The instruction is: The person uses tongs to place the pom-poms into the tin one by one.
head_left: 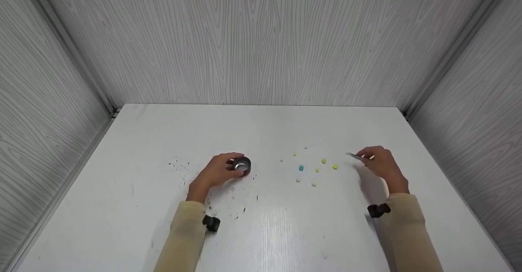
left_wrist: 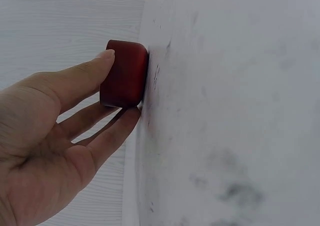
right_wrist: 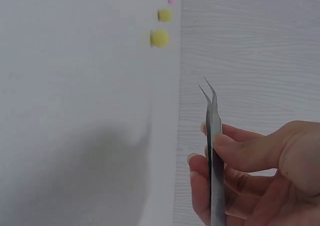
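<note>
My left hand (head_left: 219,170) grips a small round cup (head_left: 242,164) between thumb and fingers, its shiny metal inside facing up. In the left wrist view the cup's outer wall (left_wrist: 125,75) is dark red, and its base sits at the table surface. My right hand (head_left: 382,164) holds curved-tip metal tweezers (right_wrist: 215,141) above the table, the two tips slightly apart with nothing between them. Left of the tweezers lie several small balls: a yellow ball (head_left: 335,166), another yellow ball (head_left: 324,161), a teal piece (head_left: 301,168) and a few whitish ones (head_left: 314,184).
Dark specks (head_left: 244,210) are scattered on the white table (head_left: 265,129) around and left of the left forearm. Grey wood-grain panels (head_left: 261,39) enclose the table at the back and both sides. A small black device (head_left: 211,223) is strapped at each wrist.
</note>
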Demonstrator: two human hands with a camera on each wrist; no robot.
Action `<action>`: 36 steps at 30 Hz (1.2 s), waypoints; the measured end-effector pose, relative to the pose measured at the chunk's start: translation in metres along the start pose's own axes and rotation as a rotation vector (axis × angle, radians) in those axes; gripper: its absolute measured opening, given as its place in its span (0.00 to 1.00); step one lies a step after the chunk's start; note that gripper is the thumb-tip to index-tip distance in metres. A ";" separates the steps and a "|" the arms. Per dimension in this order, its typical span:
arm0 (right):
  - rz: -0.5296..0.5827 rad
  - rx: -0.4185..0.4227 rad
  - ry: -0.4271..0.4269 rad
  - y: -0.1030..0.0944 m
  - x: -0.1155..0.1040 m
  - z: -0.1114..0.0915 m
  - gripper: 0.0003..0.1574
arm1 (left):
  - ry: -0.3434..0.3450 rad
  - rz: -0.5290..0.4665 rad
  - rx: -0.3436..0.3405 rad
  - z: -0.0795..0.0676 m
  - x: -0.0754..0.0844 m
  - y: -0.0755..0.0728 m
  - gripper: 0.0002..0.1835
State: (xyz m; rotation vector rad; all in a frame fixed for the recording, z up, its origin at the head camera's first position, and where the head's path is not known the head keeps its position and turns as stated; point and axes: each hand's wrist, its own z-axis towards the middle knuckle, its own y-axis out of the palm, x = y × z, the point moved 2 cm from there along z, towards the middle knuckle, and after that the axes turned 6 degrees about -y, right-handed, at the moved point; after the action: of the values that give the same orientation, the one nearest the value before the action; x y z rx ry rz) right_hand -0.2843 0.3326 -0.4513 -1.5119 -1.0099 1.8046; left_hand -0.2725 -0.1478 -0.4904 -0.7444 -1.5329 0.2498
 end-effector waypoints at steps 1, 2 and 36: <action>-0.002 0.006 -0.013 0.000 -0.003 0.000 0.15 | 0.002 0.000 -0.002 0.000 0.000 0.000 0.29; -0.002 0.011 -0.026 0.001 -0.006 0.000 0.14 | 0.005 -0.001 -0.002 0.000 0.000 -0.001 0.29; -0.005 -0.003 -0.172 0.035 -0.059 0.015 0.11 | -0.010 0.008 -0.005 0.000 -0.001 0.001 0.29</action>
State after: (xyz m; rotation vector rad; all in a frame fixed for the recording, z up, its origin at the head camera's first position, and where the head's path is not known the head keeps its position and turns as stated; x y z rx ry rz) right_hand -0.2859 0.2624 -0.4474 -1.3726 -1.0969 1.9562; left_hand -0.2727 -0.1476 -0.4914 -0.7542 -1.5405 0.2562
